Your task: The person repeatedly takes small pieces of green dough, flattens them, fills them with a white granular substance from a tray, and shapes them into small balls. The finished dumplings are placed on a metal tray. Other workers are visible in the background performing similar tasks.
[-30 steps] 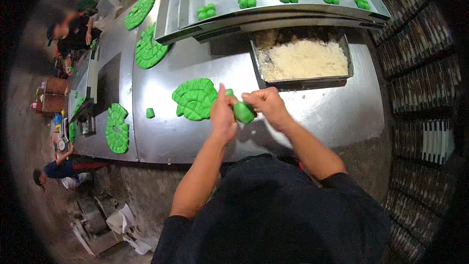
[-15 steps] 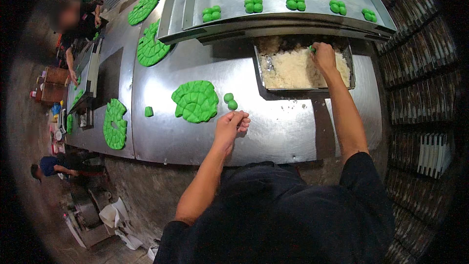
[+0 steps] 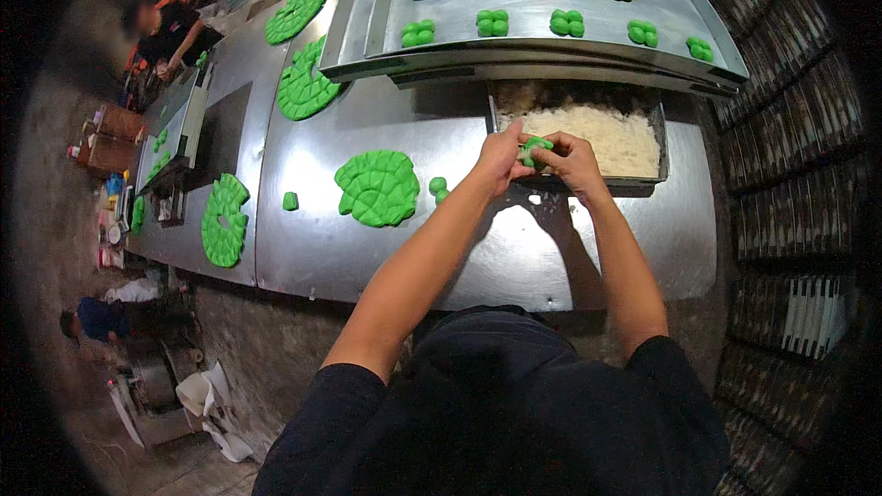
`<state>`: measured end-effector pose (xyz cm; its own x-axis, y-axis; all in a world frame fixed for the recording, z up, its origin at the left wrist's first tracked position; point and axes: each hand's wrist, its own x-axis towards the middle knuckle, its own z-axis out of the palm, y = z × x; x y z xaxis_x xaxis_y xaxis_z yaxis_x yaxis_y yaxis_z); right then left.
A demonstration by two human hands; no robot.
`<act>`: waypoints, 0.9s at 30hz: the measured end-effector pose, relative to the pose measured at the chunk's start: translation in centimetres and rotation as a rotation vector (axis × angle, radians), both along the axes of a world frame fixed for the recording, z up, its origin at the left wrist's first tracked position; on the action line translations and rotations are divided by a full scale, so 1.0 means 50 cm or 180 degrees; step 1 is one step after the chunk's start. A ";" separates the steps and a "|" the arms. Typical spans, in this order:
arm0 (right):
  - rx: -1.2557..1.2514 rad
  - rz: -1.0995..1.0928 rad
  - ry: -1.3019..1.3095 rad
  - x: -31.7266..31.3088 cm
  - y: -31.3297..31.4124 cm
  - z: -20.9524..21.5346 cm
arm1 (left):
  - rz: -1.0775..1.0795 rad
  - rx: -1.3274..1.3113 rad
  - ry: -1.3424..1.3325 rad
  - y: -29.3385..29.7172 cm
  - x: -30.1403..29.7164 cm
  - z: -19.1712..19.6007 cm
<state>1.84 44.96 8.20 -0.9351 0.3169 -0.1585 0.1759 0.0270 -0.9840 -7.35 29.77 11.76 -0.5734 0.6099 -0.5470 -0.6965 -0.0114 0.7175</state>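
Observation:
Both my hands meet over the near left side of a metal tray [image 3: 663,133] of pale crumbly filling [image 3: 597,140]. Between them is a piece of green dough [image 3: 536,143], pulled out of round, with some pale filling showing at it. My left hand [image 3: 501,158] cups the piece from the left, and the fingers of my right hand [image 3: 571,162] pinch its right side. Left of my left forearm lie two green dough balls [image 3: 438,186], partly behind the arm. Beyond them sits a scored green dough disc [image 3: 377,187] with a ragged edge.
A long metal tray [image 3: 533,41] holding clusters of green balls stands at the far side. More green dough discs [image 3: 223,220] and a small dough lump [image 3: 290,201] lie leftward on the steel table [image 3: 322,262]. Two co-workers are at left. Racks [image 3: 781,174] line the right.
My left hand has moved right and away from the two dough balls to meet my right hand. My right hand has drawn back from the filling toward the tray's near left side.

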 end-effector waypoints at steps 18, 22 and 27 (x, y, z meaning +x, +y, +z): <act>0.2354 -0.1455 0.1606 0.026 -0.003 0.150 | 0.0118 -0.0148 0.1138 0.116 0.025 0.095; 0.2544 -0.1468 0.1833 0.046 -0.027 0.195 | 0.0726 0.0051 0.0829 0.108 0.036 0.140; 0.2056 -0.1589 0.1567 0.025 -0.016 0.193 | 0.0671 0.0341 0.0977 0.106 0.052 0.159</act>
